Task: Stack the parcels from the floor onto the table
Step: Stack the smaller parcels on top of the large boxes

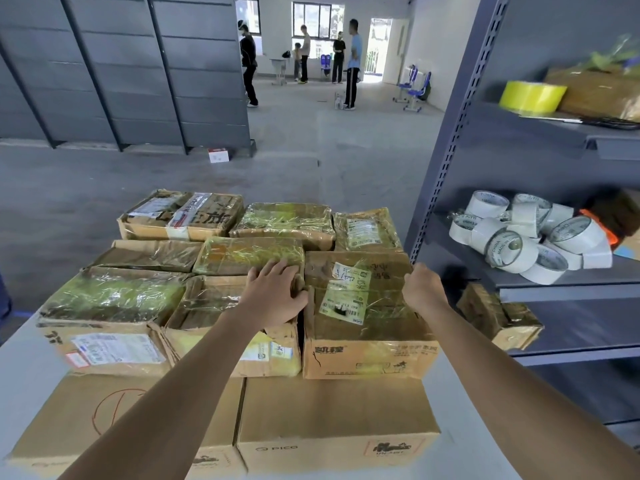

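A squat rectangular cardboard parcel (363, 313), creased, bound in glossy clear tape and bearing a wrinkled white label, is recorded between the hands on the upper layer of the stack on the pale grey desk (20, 368). Its right top edge is gripped by the curled right hand (423, 289). The left hand (277, 294) is laid flat with fingers spread, across its left edge and the neighbouring tape-wrapped parcels (249, 254); two larger, smooth cartons (332, 420) are noted beneath the forearms.

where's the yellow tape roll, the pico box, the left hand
yellow tape roll (531, 97): head view, outer side
pico box (332, 414): head view, top face
left hand (277, 295): head view, back of hand
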`<state>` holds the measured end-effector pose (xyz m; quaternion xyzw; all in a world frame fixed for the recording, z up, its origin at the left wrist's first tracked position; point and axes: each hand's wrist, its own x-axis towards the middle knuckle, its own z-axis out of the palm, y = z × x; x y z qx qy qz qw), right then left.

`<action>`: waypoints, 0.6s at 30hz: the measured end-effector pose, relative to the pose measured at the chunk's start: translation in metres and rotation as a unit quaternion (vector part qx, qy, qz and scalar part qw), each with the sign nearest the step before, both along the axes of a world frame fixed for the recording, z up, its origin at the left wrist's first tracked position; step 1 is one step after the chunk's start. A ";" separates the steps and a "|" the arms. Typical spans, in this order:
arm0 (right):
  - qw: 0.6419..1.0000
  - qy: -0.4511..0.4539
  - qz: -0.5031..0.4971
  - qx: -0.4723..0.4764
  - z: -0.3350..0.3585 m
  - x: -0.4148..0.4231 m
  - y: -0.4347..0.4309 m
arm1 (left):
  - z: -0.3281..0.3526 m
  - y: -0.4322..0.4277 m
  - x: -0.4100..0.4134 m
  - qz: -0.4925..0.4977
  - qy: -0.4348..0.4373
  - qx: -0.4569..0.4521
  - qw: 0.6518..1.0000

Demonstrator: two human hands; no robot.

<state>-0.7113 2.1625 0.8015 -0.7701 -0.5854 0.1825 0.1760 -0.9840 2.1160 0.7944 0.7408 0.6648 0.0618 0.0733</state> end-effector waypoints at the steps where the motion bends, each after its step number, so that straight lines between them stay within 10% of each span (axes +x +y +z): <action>1: 1.000 -0.009 0.003 -0.003 0.000 -0.001 -0.001 | 0.000 0.000 0.001 0.000 0.003 -0.001 1.000; 18: 0.954 -0.236 0.167 -0.080 -0.004 -0.029 -0.016 | 0.004 0.000 -0.003 -0.020 -0.038 -0.012 0.999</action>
